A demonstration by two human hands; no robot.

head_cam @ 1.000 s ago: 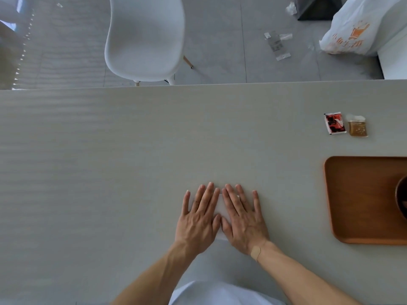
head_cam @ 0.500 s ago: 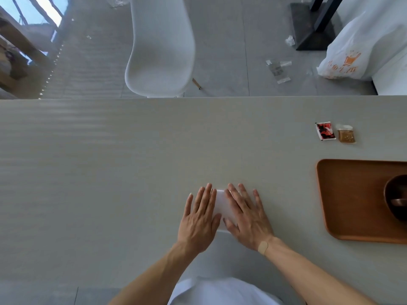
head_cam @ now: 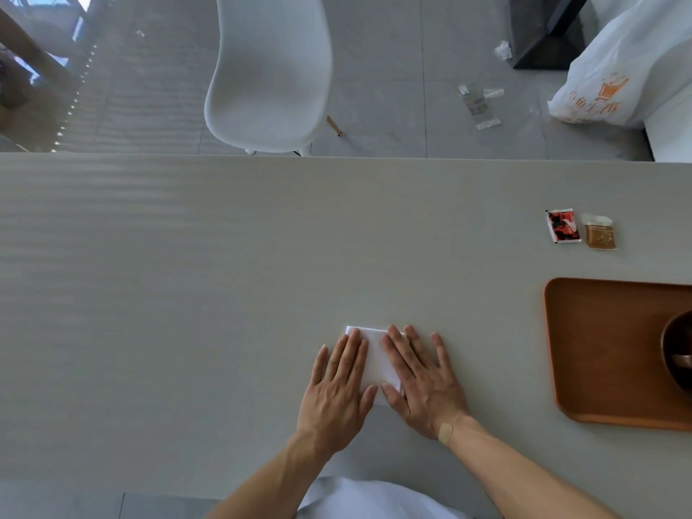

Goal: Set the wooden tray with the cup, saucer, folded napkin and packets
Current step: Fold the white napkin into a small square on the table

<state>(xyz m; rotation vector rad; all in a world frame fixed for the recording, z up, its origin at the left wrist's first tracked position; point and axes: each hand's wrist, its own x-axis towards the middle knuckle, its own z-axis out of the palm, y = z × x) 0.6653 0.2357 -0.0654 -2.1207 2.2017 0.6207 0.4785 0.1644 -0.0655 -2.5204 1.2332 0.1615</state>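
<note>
Both hands lie flat, palms down, fingers stretched out and slightly spread, gripping nothing. The left hand covers the left edge of the folded white napkin, and the right hand presses on its right part; a white strip shows between them. The napkin lies on the pale grey table, near the front edge. Well to the right, the wooden tray sits at the frame's edge with a dark cup on it, partly cut off. Beyond the tray, a red packet and a brown packet lie just beside each other. A white chair stands past the far edge.
</note>
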